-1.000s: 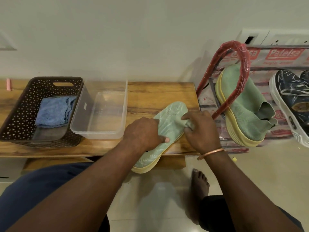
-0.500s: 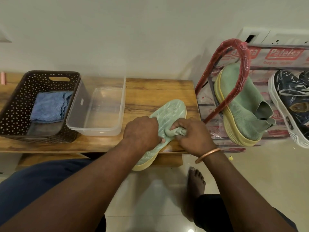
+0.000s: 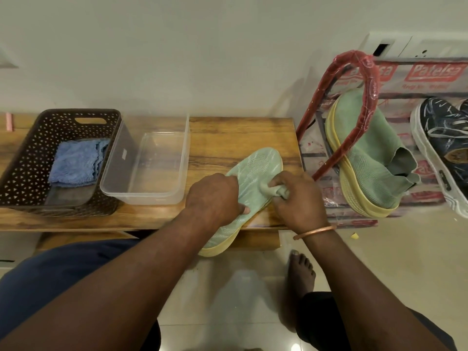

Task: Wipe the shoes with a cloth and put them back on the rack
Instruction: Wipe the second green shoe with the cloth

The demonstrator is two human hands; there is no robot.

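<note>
Change: since a second ago the right hand [image 3: 296,201] has slid a little way down the shoe's right edge. The cloth, flatter then, is now bunched. The left hand and the shoe lie as they did.
Right hand: fingers curled tight round a pale grey-green cloth [image 3: 276,190], pressing the wad onto the shoe's upper. A copper bangle [image 3: 314,231] sits on the wrist.
Left hand: the left hand [image 3: 215,198] clasps the light green shoe [image 3: 255,168] from its left side. The knuckles arch over the middle and the thumb tip lies on the knit.
Shoe: on the wooden bench [image 3: 228,133] near its right end, toe towards the wall, yellow-soled heel jutting over the front edge.
Beside it: a clear plastic tub [image 3: 187,148] stands to the left of the shoe, touching a brown perforated basket [image 3: 22,153] that holds a folded blue towel [image 3: 76,165].
Rack: the shoe rack [image 3: 370,79], its frame wrapped in red plastic, stands just right of the bench. A matching green shoe [image 3: 367,160] leans on it, toe up, with a dark blue sneaker [image 3: 443,138] further right.
Floor: a bare foot [image 3: 301,272] rests on pale tiles below the bench.
</note>
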